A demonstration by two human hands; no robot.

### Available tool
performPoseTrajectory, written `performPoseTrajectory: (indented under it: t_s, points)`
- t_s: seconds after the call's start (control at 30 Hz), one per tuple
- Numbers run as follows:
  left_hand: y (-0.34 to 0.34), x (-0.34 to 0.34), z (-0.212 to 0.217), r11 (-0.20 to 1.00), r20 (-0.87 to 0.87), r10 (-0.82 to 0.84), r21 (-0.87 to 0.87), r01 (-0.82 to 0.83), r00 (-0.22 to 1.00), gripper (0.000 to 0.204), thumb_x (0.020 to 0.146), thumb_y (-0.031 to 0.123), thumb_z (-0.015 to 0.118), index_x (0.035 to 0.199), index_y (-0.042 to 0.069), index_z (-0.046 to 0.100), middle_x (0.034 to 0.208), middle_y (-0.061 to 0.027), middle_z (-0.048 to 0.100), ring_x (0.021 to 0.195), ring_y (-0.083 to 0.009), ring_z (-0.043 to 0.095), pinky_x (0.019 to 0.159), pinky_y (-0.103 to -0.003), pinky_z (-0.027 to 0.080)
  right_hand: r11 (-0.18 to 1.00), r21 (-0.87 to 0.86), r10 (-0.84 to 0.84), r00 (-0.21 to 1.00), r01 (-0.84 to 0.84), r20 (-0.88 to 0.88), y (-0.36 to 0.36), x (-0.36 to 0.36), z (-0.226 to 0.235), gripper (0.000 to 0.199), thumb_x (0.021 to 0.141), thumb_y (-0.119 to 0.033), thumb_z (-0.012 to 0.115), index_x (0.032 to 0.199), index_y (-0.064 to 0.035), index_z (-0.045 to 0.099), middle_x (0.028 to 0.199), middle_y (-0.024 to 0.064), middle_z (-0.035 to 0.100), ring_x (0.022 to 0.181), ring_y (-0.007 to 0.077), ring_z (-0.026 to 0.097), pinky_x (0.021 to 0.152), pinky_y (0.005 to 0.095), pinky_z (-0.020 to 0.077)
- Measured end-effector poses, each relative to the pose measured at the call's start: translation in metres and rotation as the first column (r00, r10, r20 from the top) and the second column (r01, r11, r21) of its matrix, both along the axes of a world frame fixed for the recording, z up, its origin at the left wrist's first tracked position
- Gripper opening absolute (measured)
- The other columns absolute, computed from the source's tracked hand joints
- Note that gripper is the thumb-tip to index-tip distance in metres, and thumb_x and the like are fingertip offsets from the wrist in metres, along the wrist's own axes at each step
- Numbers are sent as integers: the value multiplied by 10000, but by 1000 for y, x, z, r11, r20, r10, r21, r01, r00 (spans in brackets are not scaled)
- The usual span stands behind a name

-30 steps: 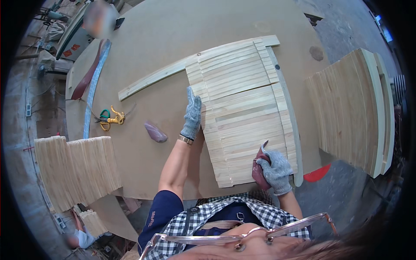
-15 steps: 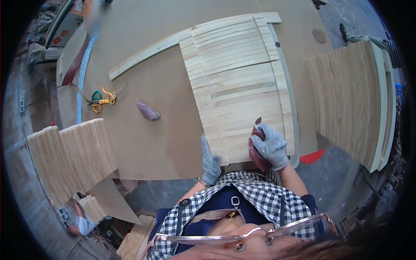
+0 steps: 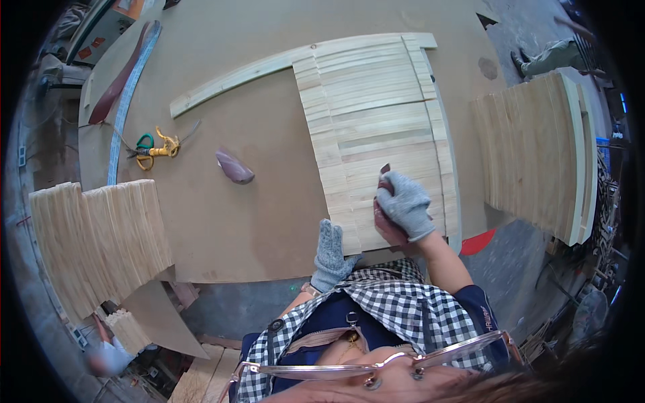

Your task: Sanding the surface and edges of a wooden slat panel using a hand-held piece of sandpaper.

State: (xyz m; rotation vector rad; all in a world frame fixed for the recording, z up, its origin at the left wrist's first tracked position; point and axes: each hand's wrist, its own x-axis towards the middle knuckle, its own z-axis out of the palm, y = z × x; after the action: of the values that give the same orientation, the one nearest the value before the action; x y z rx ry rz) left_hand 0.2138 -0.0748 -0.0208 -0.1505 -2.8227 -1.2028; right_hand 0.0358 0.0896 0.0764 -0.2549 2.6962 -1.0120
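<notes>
Pale wooden strips (image 3: 376, 151) lie side by side in a flat row on the table in front of me. My right hand (image 3: 405, 205), in a grey glove, is closed around a dark red folded piece of sandpaper (image 3: 388, 227) and presses it on the near part of the row. My left hand (image 3: 329, 258), gloved too, has its fingers stretched out beside the row's near left corner. Along the far end of the row runs a long wooden batten (image 3: 232, 89). A purplish, block-shaped thing (image 3: 234, 166) lies on the table left of the row.
Stacks of wooden strips stand at the left (image 3: 101, 242) and the right (image 3: 527, 148). A yellow air gun (image 3: 164, 149) and green-handled scissors (image 3: 144, 142) lie on the table (image 3: 228, 248). A blue-white strip (image 3: 125, 111) runs at far left. Another person's legs (image 3: 554, 57) show far right.
My right hand has moved slightly left and away from me with the sandpaper. The left hand has turned, its fingers now upright beside the corner. My view has shifted a little.
</notes>
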Motion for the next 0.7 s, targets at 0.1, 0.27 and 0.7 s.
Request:
performPoseTrajectory:
  t_s: [0.1, 0.27, 0.7]
  points:
    - [1, -4, -13, 999, -75, 37, -21, -39, 996, 975, 702, 426, 709, 1400, -33, 205, 1422, -344, 156, 1323, -467, 215, 1066, -512, 244, 989, -13, 145, 989, -146, -21, -24, 15, 1, 151, 824, -186, 555, 893, -53, 535, 823, 189, 595, 751, 367, 586, 651, 424, 470]
    - [-11, 5, -36, 999, -37, 24, -35, -25, 999, 1002, 664, 491, 710, 1368, -62, 259, 1417, -349, 163, 1319, -463, 229, 1064, -510, 250, 956, -178, 198, 959, -235, -201, -53, -39, -17, 162, 815, -144, 593, 953, -63, 571, 833, 183, 599, 743, 378, 584, 656, 426, 473]
    - [-27, -35, -51, 999, 51, 52, 5, -52, 997, 1012, 647, 502, 717, 1362, -60, 272, 1413, -351, 172, 1316, -464, 235, 1064, -510, 251, 983, 186, 27, 996, -10, -88, -162, -275, -25, 235, 788, -219, 560, 972, -107, 652, 1013, 151, 634, 977, 318, 588, 847, 401, 461]
